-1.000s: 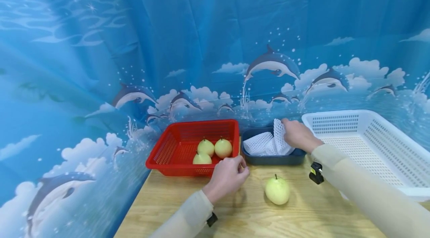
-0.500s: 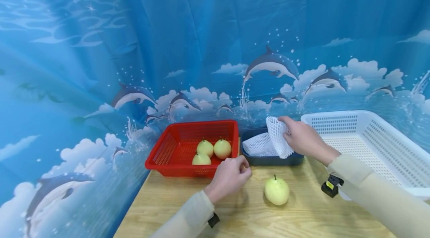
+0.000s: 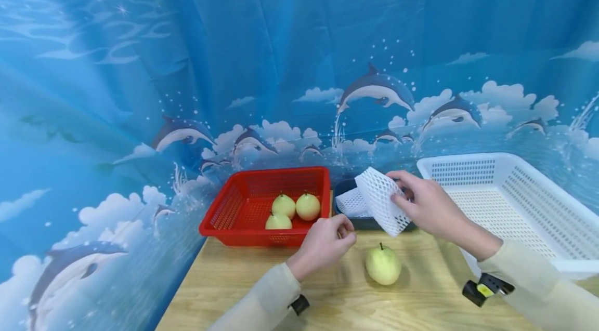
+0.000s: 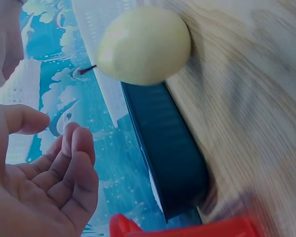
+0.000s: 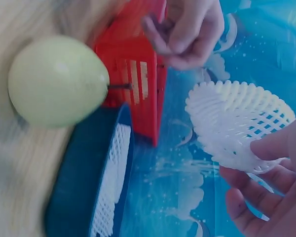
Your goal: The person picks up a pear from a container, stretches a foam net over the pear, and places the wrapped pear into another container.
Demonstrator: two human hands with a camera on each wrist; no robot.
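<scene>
My right hand (image 3: pixel 432 209) pinches a white foam fruit net (image 3: pixel 381 198) between thumb and fingers, in front of the dark blue tray (image 3: pixel 369 223). In the right wrist view the held net (image 5: pixel 232 123) shows its scalloped mouth. More white netting (image 5: pixel 108 182) lies inside the tray. My left hand (image 3: pixel 323 245) hovers by the red basket's near right corner, fingers loosely curled with nothing in them; the left wrist view shows the bare palm (image 4: pixel 44 192). A yellow-green pear (image 3: pixel 383 265) stands on the table between and below the hands, stem up.
The red basket (image 3: pixel 224 232) at the left holds 3 pears (image 3: pixel 283 207). A large white basket (image 3: pixel 524 206) stands at the right. Behind the wooden table (image 3: pixel 224 279) hangs a blue dolphin curtain (image 3: pixel 281 61).
My right hand has lifted the foam net out of the blue tray and brought it nearer, toward the left hand. The left hand has shifted slightly right. The pears have stayed put.
</scene>
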